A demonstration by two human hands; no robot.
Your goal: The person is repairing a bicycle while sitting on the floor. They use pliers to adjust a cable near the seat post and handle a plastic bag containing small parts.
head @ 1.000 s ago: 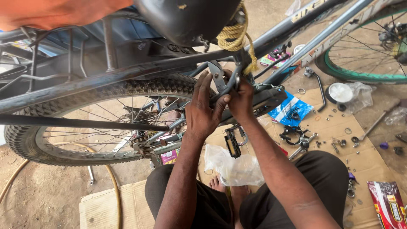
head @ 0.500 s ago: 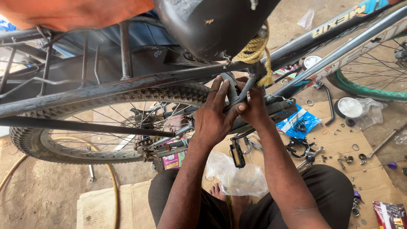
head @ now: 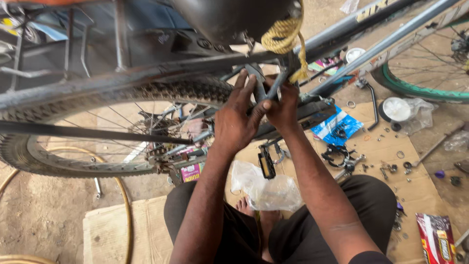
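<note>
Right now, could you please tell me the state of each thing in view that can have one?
Left hand: fingers spread, pressing on the grey metal brake arm.
Right hand: closed around the same part.
Black knobby rear tyre: mounted on the wheel, raised off the ground.
Black pedal: hanging vertical.
Clear plastic bag: crumpled on the cardboard.
Yellow rope: knotted under the saddle.

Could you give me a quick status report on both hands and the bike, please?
Left hand and right hand both on the rear brake arms under the saddle. Rear tyre directly below. Yellow rope hangs close beside the fingers.
</note>
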